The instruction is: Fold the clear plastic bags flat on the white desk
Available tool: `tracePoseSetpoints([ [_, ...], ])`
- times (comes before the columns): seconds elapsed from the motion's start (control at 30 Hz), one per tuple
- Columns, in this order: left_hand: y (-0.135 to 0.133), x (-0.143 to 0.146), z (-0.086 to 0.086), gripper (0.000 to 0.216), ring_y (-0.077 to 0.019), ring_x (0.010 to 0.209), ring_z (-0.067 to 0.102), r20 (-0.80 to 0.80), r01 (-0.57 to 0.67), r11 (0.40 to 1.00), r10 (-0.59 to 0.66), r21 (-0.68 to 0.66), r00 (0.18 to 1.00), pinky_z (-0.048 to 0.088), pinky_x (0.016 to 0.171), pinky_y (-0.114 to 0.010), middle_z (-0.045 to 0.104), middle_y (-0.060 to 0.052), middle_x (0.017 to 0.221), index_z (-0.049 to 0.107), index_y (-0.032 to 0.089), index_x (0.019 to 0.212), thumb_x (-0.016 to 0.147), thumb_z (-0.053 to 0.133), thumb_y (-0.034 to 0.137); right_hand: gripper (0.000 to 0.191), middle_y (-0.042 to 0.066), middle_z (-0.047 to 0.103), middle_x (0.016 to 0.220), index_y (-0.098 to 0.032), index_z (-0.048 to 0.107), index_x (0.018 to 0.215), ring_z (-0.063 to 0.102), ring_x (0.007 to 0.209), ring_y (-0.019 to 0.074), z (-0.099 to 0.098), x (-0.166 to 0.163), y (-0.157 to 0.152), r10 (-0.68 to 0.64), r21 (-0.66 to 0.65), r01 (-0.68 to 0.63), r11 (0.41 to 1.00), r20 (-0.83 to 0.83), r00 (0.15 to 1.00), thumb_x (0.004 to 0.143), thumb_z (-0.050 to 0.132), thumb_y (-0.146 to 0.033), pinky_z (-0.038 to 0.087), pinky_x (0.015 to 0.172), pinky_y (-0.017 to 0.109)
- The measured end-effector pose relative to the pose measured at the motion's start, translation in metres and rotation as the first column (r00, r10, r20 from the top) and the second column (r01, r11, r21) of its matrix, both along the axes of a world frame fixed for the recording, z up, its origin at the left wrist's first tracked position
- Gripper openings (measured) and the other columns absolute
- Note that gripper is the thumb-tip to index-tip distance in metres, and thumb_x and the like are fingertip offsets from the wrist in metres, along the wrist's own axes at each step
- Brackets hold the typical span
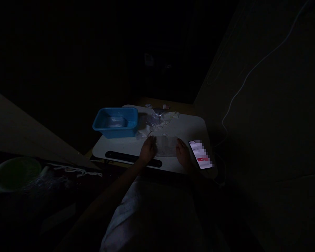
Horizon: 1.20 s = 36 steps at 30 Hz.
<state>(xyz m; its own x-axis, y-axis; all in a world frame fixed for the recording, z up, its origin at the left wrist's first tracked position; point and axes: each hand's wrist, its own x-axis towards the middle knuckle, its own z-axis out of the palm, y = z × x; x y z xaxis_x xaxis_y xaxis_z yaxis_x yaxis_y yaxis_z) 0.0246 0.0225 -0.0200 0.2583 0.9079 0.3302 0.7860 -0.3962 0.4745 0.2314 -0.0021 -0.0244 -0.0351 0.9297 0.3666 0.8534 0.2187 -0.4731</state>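
Observation:
The scene is very dark. On a small white table (189,127) lies a flat clear plastic bag (166,146). My left hand (147,149) rests on the bag's left end and my right hand (183,153) on its right end. Both hands seem to lie flat with fingers stretched forward, though the dim light hides detail.
A blue plastic tub (116,122) stands at the table's back left. Crumpled clear bags (154,120) lie behind the flat bag. A lit phone (201,154) sits at the front right corner. A green bowl (14,173) is at far left, and a white cable (241,84) hangs along the right wall.

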Motion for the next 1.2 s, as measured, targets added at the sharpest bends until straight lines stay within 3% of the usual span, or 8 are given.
tracePoseSetpoints([
  [0.1, -0.003, 0.000, 0.002, 0.045, -0.0206, 0.122, 0.038, -0.053, 0.050, 0.999, -0.049, 0.016, 0.997, 0.034, 0.100, -0.039, 0.045, -0.012, 0.130, 0.042, 0.011, 0.125, 0.081, 0.035, 0.016, 0.047, 0.014, 0.047, 0.128, -0.007, 0.044, 0.125, 0.041, 0.119, 0.0211, 0.003, -0.003, -0.002, 0.037, -0.029, -0.034, 0.999, 0.083, 0.996, 0.081, 0.031, -0.015, 0.033, 0.101, 0.036],
  [0.2, -0.011, 0.005, 0.008, 0.045, -0.0239, 0.125, 0.034, -0.219, 0.093, 0.995, -0.085, 0.024, 0.972, 0.030, 0.101, -0.043, 0.039, -0.014, 0.135, 0.040, 0.010, 0.127, 0.083, 0.035, 0.017, 0.046, 0.016, 0.047, 0.128, -0.004, 0.048, 0.122, 0.039, 0.121, 0.0226, 0.007, -0.008, -0.004, 0.046, -0.051, -0.036, 0.998, 0.206, 0.978, 0.078, 0.033, -0.013, 0.029, 0.102, 0.036],
  [0.4, -0.021, 0.006, 0.013, 0.047, -0.0256, 0.128, 0.028, -0.420, 0.013, 1.000, -0.016, -0.010, 0.907, 0.024, 0.102, -0.048, 0.034, -0.015, 0.138, 0.038, 0.009, 0.129, 0.089, 0.026, 0.030, 0.044, 0.014, 0.046, 0.130, -0.007, 0.050, 0.119, 0.037, 0.123, 0.0211, 0.008, -0.009, -0.006, 0.017, -0.059, 0.002, 0.998, 0.306, 0.952, 0.079, 0.034, -0.012, 0.026, 0.102, 0.038],
  [0.53, -0.019, 0.009, 0.015, 0.048, -0.0255, 0.128, 0.028, -0.437, 0.026, 0.999, -0.011, 0.028, 0.900, 0.024, 0.102, -0.048, 0.034, -0.015, 0.137, 0.036, 0.008, 0.130, 0.090, 0.025, 0.031, 0.046, 0.012, 0.042, 0.133, -0.007, 0.045, 0.124, 0.032, 0.126, 0.0205, 0.010, -0.010, -0.003, -0.003, -0.043, 0.019, 0.999, 0.342, 0.940, 0.080, 0.033, -0.012, 0.020, 0.105, 0.038],
  [0.63, -0.012, 0.023, 0.021, 0.047, -0.0263, 0.128, 0.029, -0.452, 0.115, 0.991, -0.071, 0.071, 0.889, 0.022, 0.104, -0.045, 0.034, -0.016, 0.137, 0.035, 0.006, 0.130, 0.087, 0.031, 0.023, 0.047, 0.011, 0.039, 0.136, -0.009, 0.041, 0.128, 0.027, 0.128, 0.0214, 0.014, -0.018, 0.003, 0.051, -0.033, -0.041, 0.999, 0.406, 0.913, 0.082, 0.033, -0.016, 0.014, 0.106, 0.043],
  [0.77, -0.001, 0.040, 0.024, 0.045, -0.0235, 0.126, 0.032, -0.469, 0.204, 0.979, -0.187, -0.014, 0.863, 0.026, 0.103, -0.038, 0.037, -0.018, 0.135, 0.038, 0.003, 0.128, 0.086, 0.031, 0.018, 0.047, 0.012, 0.034, 0.138, -0.009, 0.037, 0.130, 0.025, 0.129, 0.0223, 0.015, -0.029, 0.011, 0.097, -0.046, -0.085, 0.995, 0.459, 0.883, 0.088, 0.027, -0.027, 0.012, 0.105, 0.045],
  [1.0, 0.002, 0.032, 0.011, 0.049, -0.0250, 0.129, 0.027, -0.472, 0.152, 0.988, -0.135, -0.002, 0.871, 0.023, 0.104, -0.042, 0.032, -0.014, 0.139, 0.035, 0.007, 0.131, 0.088, 0.029, 0.030, 0.051, 0.012, 0.031, 0.140, -0.012, 0.035, 0.132, 0.026, 0.129, 0.0236, 0.005, -0.031, 0.011, 0.073, -0.065, -0.048, 0.997, 0.481, 0.873, 0.089, 0.023, -0.038, 0.014, 0.104, 0.048],
  [1.2, -0.001, 0.032, 0.010, 0.053, -0.0285, 0.129, 0.024, -0.472, 0.059, 0.998, -0.039, 0.026, 0.881, 0.021, 0.103, -0.044, 0.029, -0.015, 0.140, 0.034, 0.011, 0.133, 0.087, 0.031, 0.038, 0.051, 0.009, 0.032, 0.140, -0.017, 0.035, 0.132, 0.026, 0.129, 0.0263, 0.006, -0.033, 0.008, -0.001, -0.040, 0.022, 0.999, 0.478, 0.879, 0.088, 0.026, -0.042, 0.017, 0.102, 0.048],
])
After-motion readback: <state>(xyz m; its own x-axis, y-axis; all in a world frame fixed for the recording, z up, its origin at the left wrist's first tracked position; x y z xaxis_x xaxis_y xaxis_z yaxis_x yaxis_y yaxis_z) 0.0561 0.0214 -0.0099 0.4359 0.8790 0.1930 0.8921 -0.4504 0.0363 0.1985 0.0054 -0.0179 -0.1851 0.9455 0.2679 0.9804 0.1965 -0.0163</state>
